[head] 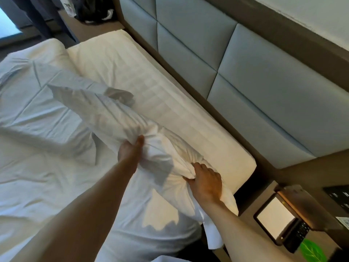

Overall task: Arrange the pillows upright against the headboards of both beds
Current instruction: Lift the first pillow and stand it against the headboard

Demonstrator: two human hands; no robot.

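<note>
I take the headboard (255, 87) as my ref pt: grey padded panels running diagonally across the upper right. Directly below it, touching along its base, the mattress top edge (170, 110) lies bare, w/ no pillow standing there yet, so I judge the task barely started on this bed. Further out from the headboard, the white sheet (47, 167) is rumpled and creased.

The pillow (120, 118) is lifted off the sheet, its long axis roughly parallel to the headboard but well short of it, the far end sagging left. I hold it by the near end bc that lets me swing the body over and stand it against the panels.

My right hand (206, 183), nearer the headboard, has fingers curled tight, bunching the pillow's corner fabric. My left hand (131, 150), further from the headboard, is clamped on the pillow's edge, thumb on top, other fingers hidden under the cloth; a two-pt grip to stop it folding, I'd guess.

At the headboard's near end, a nightstand (283, 222) w/ a small lit screen.
</note>
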